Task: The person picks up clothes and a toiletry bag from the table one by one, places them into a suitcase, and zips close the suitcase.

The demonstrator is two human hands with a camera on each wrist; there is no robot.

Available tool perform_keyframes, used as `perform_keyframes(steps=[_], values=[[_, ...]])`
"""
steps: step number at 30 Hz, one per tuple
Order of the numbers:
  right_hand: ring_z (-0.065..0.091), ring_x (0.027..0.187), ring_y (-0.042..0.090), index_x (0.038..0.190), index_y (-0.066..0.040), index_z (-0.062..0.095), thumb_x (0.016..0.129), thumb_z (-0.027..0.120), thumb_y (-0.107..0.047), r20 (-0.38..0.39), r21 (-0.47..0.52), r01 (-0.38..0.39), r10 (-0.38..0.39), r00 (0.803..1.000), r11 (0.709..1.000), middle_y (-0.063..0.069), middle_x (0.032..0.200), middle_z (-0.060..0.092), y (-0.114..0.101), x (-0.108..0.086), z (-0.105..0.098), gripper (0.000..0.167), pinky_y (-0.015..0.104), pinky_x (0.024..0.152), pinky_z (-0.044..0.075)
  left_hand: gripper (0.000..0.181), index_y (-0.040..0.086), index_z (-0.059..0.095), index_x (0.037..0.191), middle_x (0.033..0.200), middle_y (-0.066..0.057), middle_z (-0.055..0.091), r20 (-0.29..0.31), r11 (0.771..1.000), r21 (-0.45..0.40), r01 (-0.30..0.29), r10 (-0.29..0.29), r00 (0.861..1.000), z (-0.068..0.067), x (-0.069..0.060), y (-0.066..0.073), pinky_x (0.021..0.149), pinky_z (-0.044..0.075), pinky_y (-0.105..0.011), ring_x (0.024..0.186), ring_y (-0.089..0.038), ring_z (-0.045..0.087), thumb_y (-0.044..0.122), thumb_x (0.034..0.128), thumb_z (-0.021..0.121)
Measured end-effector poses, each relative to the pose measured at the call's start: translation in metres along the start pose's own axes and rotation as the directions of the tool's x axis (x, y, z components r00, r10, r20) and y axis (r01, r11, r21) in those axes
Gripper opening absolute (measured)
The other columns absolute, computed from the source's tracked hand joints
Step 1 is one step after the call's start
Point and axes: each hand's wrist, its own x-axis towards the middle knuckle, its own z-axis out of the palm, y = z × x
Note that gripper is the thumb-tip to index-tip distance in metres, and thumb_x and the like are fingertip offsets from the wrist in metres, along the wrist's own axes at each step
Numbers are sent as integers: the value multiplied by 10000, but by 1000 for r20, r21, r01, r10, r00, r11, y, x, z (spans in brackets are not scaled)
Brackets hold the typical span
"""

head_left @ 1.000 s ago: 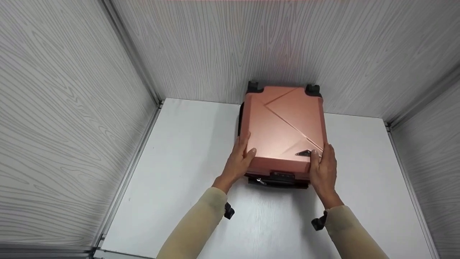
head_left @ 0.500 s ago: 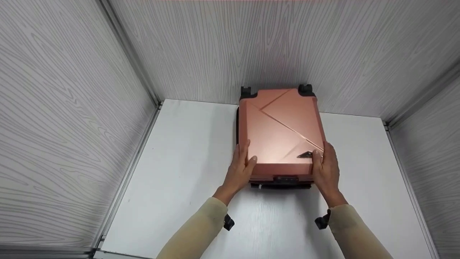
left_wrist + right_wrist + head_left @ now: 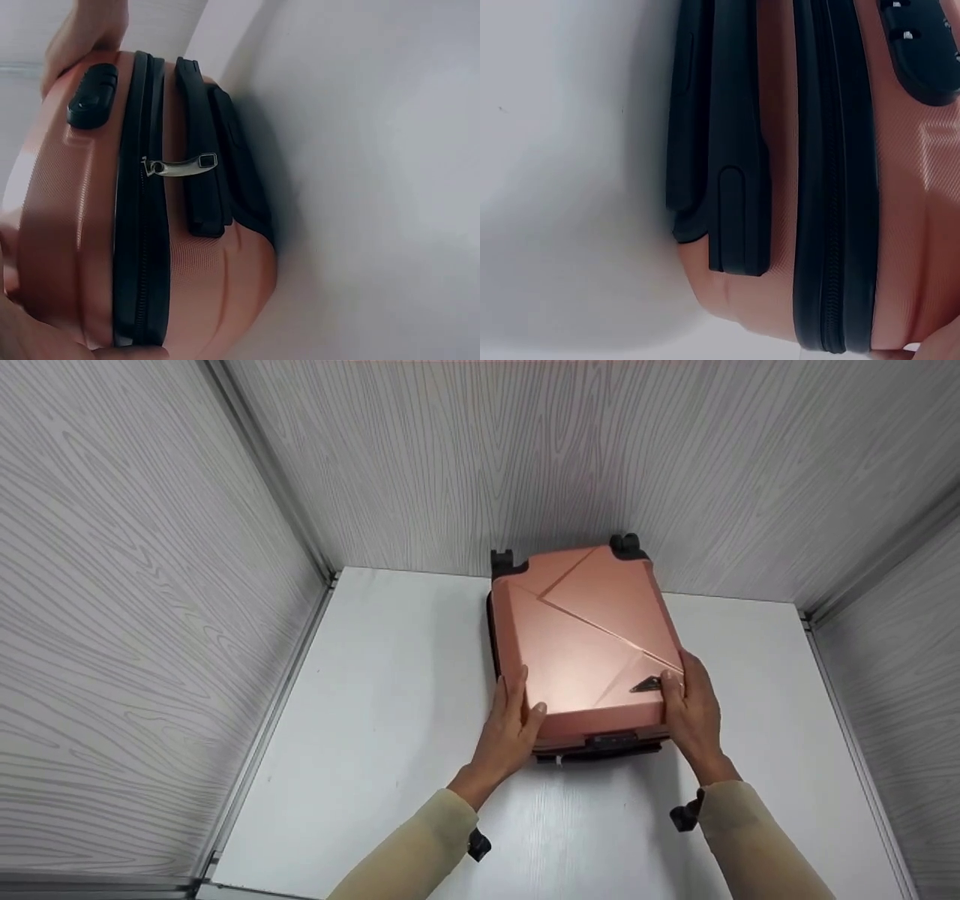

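Note:
A rose-pink hard-shell suitcase (image 3: 589, 637) lies on its broad side, turned slightly, its black wheels (image 3: 502, 561) pointing at the back wall. My left hand (image 3: 504, 739) holds its near left corner, thumb over the upper edge and fingers along the side. At the near right corner my right hand (image 3: 694, 711) grips it, the thumb by a dark triangular badge (image 3: 646, 684). The left wrist view shows the end facing me, with a combination lock (image 3: 94, 97), a black zip (image 3: 141, 247) and a silver zip puller (image 3: 180, 166). A black carry handle (image 3: 739, 150) appears in the right wrist view.
The suitcase rests on a white floor panel (image 3: 375, 682). Grey wood-grain walls stand at the back (image 3: 555, 450), left (image 3: 135, 622) and right, with metal strips along their joins. Dark camera mounts hang below both wrists.
The suitcase has turned anticlockwise: its wheel end has shifted left, while its handle end has come right and slightly nearer to me. Both hands have moved along with it, keeping hold.

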Motion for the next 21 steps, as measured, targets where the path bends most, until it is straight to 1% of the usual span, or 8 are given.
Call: perform_keyframes(steps=[4, 7, 9, 11, 13, 15, 18, 21], values=[[456, 1440, 408, 1639, -201, 381, 1114, 425, -427, 9, 15, 4, -4, 1000, 1000, 160, 1617, 448, 4, 2, -4, 574, 673, 1144, 337, 730, 418, 21, 1699, 1758, -230, 8, 16, 1000, 14, 4, -5, 1000, 2, -5, 2, 1189, 300, -720, 1578, -502, 198, 633, 1093, 365], [456, 1437, 410, 1638, -206, 386, 1113, 428, -436, 11, 17, -6, 6, 1000, 1000, 160, 1617, 448, 5, 1, -4, 574, 671, 1140, 338, 713, 464, 62, 1688, 1764, -203, 47, 13, 1000, -8, 27, -27, 1000, 1, -7, 1, 1170, 314, -735, 1563, -510, 241, 652, 1081, 385], [459, 1434, 413, 1633, -189, 395, 1113, 429, -440, 0, 14, -18, 18, 1000, 1000, 169, 1609, 456, 3, 0, -3, 578, 664, 1141, 340, 683, 478, 116, 1681, 1762, -193, 96, 2, 999, -24, 40, -40, 999, -1, -5, 0, 1156, 332, -738, 1547, -515, 282, 652, 1080, 389], [467, 1430, 416, 1618, -150, 416, 1115, 428, -441, -30, 7, -34, 34, 999, 999, 182, 1587, 478, 0, -2, -2, 580, 654, 1149, 341, 654, 460, 184, 1678, 1752, -192, 148, -14, 998, -36, 47, -48, 999, -4, 0, -1, 1152, 347, -729, 1532, -513, 320, 641, 1084, 391], [480, 1409, 432, 1583, -84, 454, 1120, 436, -421, -79, 7, -42, 43, 996, 999, 215, 1540, 509, -5, -5, 1, 574, 646, 1155, 341, 639, 423, 230, 1676, 1745, -193, 174, -23, 998, -43, 50, -51, 998, -8, 10, -1, 1158, 355, -711, 1530, -498, 334, 626, 1091, 387], [451, 1426, 464, 1556, -14, 468, 1121, 450, -398, -130, 5, -50, 50, 990, 999, 255, 1540, 488, -11, -9, 5, 581, 657, 1169, 321, 650, 376, 249, 1681, 1744, -196, 175, -26, 998, -46, 50, -51, 998, -14, 22, -1, 1177, 348, -690, 1542, -481, 324, 620, 1094, 386], [342, 1481, 520, 1561, 42, 430, 1114, 479, -375, -185, -6, -67, 65, 981, 998, 311, 1601, 373, -22, -18, 13, 613, 709, 1158, 303, 698, 334, 218, 1695, 1757, -178, 146, -14, 996, -60, 59, -60, 998, -23, 45, -1, 1223, 298, -657, 1581, -439, 262, 631, 1087, 392], [197, 1546, 527, 1618, 28, 328, 1102, 509, -378, -208, -25, -83, 76, 975, 996, 321, 1679, 197, -31, -28, 22, 681, 748, 1151, 281, 783, 326, 135, 1710, 1770, -166, 101, 13, 995, -67, 74, -73, 997, -31, 67, -5, 1258, 245, -632, 1611, -408, 190, 673, 1064, 409]])
